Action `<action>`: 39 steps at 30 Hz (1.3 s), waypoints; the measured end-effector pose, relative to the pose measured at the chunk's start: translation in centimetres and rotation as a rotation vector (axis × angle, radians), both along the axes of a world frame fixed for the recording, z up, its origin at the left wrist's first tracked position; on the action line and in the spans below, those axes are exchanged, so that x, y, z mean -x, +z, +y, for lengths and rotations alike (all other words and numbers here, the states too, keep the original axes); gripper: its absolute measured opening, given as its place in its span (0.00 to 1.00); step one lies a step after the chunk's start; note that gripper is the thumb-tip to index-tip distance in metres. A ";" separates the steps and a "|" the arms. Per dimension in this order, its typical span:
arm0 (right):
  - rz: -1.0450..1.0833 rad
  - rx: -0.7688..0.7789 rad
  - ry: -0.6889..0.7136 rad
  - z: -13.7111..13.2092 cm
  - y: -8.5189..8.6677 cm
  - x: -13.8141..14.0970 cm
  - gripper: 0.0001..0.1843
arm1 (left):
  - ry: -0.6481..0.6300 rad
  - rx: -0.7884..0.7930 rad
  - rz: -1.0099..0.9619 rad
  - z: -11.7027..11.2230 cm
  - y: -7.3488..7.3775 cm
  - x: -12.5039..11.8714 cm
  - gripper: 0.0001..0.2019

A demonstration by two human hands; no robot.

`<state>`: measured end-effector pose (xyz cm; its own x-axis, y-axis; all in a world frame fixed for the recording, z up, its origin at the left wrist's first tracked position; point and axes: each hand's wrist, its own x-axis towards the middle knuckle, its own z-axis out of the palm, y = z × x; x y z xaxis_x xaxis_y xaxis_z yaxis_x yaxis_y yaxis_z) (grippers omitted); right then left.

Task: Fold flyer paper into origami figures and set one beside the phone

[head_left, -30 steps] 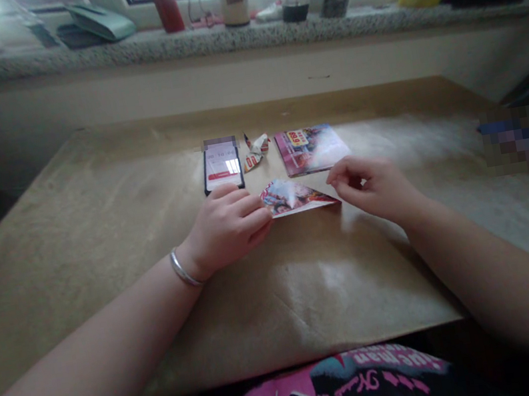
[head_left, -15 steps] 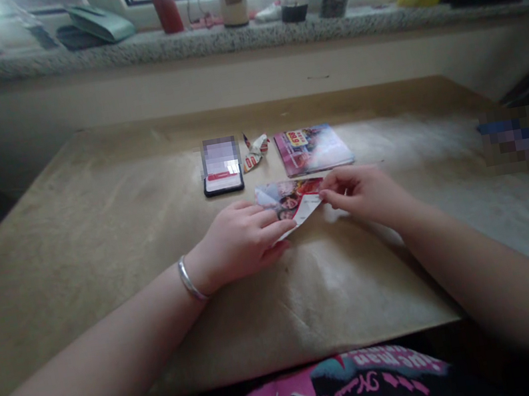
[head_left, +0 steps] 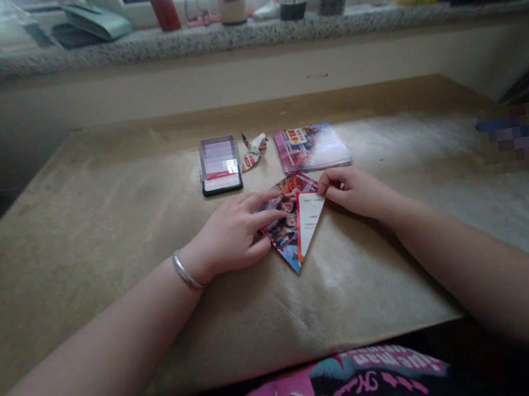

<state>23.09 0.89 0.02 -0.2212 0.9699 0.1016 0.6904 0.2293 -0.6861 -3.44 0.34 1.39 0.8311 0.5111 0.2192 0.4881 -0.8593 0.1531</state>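
At the left of the tabletop [head_left: 245, 323], a phone [head_left: 220, 173] lies on the far side of the left hand [head_left: 238, 231], whose wrist wears a silver bracelet [head_left: 186, 270]. That hand rests with fingers spread over the left part of a folded, colourful paper [head_left: 295, 223], gripping nothing. Just right of the phone sits a small folded paper figure [head_left: 255, 152]. The colourful paper lies at the middle, one point toward the near edge, with a stack of printed sheets [head_left: 313, 148] beyond it. Farther right, the right hand [head_left: 353, 190] pinches the white flap's right corner.
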 end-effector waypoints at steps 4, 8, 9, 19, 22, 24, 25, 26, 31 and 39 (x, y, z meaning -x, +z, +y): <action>0.007 -0.014 0.014 0.1 0.0 -0.1 0.06 | -0.097 0.001 0.002 -0.1 0.2 0.1 0.21; 0.006 -0.060 0.011 0.2 -0.3 -0.2 0.07 | -0.173 0.007 -0.033 0.0 0.1 0.1 0.19; 0.004 -0.085 0.020 0.3 -0.5 -0.1 0.07 | -0.190 0.010 -0.048 0.0 0.1 0.1 0.18; -0.025 -0.224 0.088 0.5 -0.9 0.1 0.12 | -0.332 0.003 -0.101 0.2 0.0 -0.2 0.15; -0.025 -0.269 0.148 0.3 -0.8 0.2 0.15 | -0.320 0.007 -0.073 0.1 0.1 -0.2 0.16; -0.036 -0.304 0.207 0.3 -0.8 0.3 0.19 | -0.293 -0.005 -0.040 0.0 0.2 -0.2 0.17; -0.041 -0.308 0.228 0.3 -0.8 0.3 0.20 | -0.278 -0.010 -0.024 0.0 0.2 -0.1 0.18; -0.045 -0.301 0.244 0.3 -0.8 0.4 0.21 | -0.264 -0.013 -0.010 0.0 0.3 -0.1 0.19; -0.032 -0.286 0.265 0.3 -0.9 0.6 0.23 | -0.237 0.015 0.034 0.0 0.5 0.1 0.23; -0.032 -0.355 0.342 0.4 -1.1 0.9 0.09 | -0.155 -0.001 0.079 -0.1 0.2 0.2 0.28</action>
<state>22.17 1.27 -1.11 -0.5292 0.7478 0.4009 0.5541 0.6624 -0.5041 -3.67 0.27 1.59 0.9144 0.3758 0.1506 0.3605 -0.9251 0.1192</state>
